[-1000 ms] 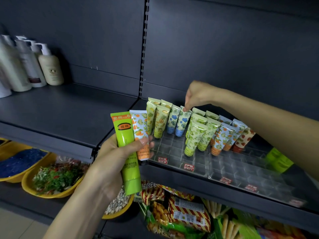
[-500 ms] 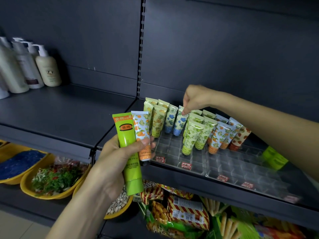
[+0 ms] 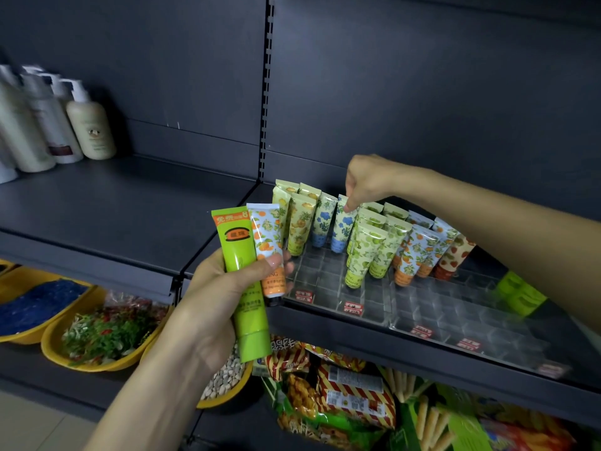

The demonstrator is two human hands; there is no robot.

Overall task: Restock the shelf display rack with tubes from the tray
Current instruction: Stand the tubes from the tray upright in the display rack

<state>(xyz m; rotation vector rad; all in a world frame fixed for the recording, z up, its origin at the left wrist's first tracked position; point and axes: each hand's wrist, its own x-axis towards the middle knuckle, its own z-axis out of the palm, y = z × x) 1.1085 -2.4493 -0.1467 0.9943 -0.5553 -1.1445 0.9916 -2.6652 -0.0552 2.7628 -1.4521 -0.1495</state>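
Tubes [image 3: 367, 252] look light, soft-walled and slightly slick, best pinched at the stiff crimped end, as the right hand [image 3: 367, 180] pinches the blue-flower tube [image 3: 343, 227] standing in the clear divider rack [image 3: 422, 307], while the left hand [image 3: 214, 297] grips a green tube [image 3: 242, 271] and an orange-print tube [image 3: 268, 252].

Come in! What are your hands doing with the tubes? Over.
Left hand grips green tube and orange-print tube. Right hand pinches blue-flower tube in rack. Nothing blocking.

Right hand [image 3: 367, 183] slightly lower, fingers [image 3: 350, 206] further down the blue-flower tube [image 3: 341, 231].
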